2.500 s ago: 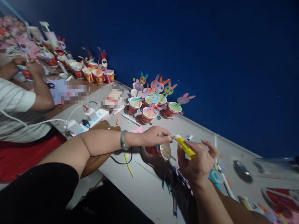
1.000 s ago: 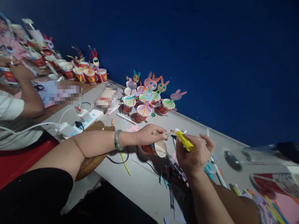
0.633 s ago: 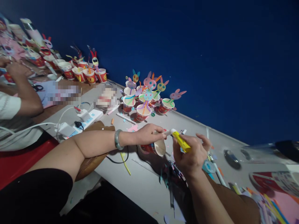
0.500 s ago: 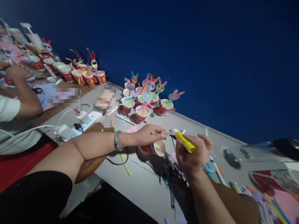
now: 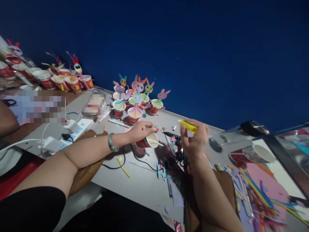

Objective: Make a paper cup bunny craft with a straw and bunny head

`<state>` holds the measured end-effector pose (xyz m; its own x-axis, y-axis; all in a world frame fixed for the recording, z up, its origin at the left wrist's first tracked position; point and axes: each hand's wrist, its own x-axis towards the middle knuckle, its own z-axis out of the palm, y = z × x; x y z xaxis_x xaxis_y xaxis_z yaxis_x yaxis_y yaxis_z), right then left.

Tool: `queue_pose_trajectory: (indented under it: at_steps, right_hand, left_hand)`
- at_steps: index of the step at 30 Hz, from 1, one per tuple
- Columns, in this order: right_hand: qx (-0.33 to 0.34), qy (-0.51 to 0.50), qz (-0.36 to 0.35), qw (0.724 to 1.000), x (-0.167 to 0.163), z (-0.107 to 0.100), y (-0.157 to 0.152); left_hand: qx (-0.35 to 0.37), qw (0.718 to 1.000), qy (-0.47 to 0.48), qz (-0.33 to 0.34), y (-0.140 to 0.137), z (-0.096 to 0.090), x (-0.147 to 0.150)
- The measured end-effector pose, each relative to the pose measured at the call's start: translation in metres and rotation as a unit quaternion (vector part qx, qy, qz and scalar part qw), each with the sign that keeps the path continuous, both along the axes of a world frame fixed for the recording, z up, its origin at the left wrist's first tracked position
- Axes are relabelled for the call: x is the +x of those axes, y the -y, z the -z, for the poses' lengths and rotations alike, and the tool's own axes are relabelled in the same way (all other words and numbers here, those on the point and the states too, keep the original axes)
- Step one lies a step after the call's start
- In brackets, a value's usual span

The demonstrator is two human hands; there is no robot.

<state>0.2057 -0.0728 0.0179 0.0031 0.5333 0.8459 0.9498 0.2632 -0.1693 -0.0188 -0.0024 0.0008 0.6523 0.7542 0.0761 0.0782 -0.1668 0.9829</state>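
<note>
Left hand (image 5: 143,131), just above tilted cup (image 5: 147,141): pinching small pale piece (image 5: 156,125), blurry. Right hand (image 5: 196,137), right of cup: gripping yellow tube (image 5: 189,126). Tube likely light, firmish; hold mid-barrel. Cup probably thin paper, crushes easily; take it by the rim.

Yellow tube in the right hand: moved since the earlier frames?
Yes. Against the rightmost rabbit cup, the yellow tube and right hand have shifted right and up in the picture, farther from the left hand.
</note>
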Motion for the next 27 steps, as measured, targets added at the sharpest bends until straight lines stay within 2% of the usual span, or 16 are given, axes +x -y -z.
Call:
queue_pose_trajectory:
  at_steps: [3,6,7,10,12,14,17,20,23,27]
  right_hand:
    - [-0.055,-0.015,0.019,0.998,0.015,-0.007,0.002]
    - [-0.152,0.117,0.003,0.982,0.017,-0.007,0.005]
    - [-0.187,0.184,-0.009,0.965,0.015,-0.005,0.006]
    - [-0.271,0.363,-0.038,0.891,-0.004,0.006,0.010]
    - [-0.289,0.423,-0.044,0.858,-0.020,0.017,0.012]
    - [-0.294,0.456,-0.058,0.838,-0.034,0.028,0.011]
    - [-0.297,0.465,-0.082,0.830,-0.049,0.045,0.005]
    - [-0.297,0.476,-0.089,0.823,-0.055,0.052,-0.002]
    - [-0.291,0.481,-0.080,0.823,-0.056,0.046,-0.002]
    - [-0.286,0.481,-0.059,0.827,-0.055,0.026,0.015]
  left_hand:
    - [0.043,0.999,0.000,-0.027,-0.006,0.001,-0.001]
    - [0.057,0.997,0.017,-0.055,-0.009,-0.001,-0.002]
    - [0.054,0.997,0.025,-0.058,-0.009,-0.002,-0.002]
    - [0.040,0.997,0.041,-0.056,-0.008,-0.003,-0.002]
    - [0.034,0.997,0.047,-0.054,-0.008,-0.002,-0.002]
    - [0.028,0.997,0.051,-0.056,-0.008,-0.002,-0.002]
    - [0.020,0.996,0.055,-0.062,-0.010,-0.001,-0.002]
    - [-0.013,0.995,0.074,-0.060,-0.012,0.000,-0.001]
    - [-0.067,0.991,0.099,-0.064,-0.014,0.000,0.000]
    - [-0.107,0.983,0.126,-0.078,-0.014,-0.002,0.000]
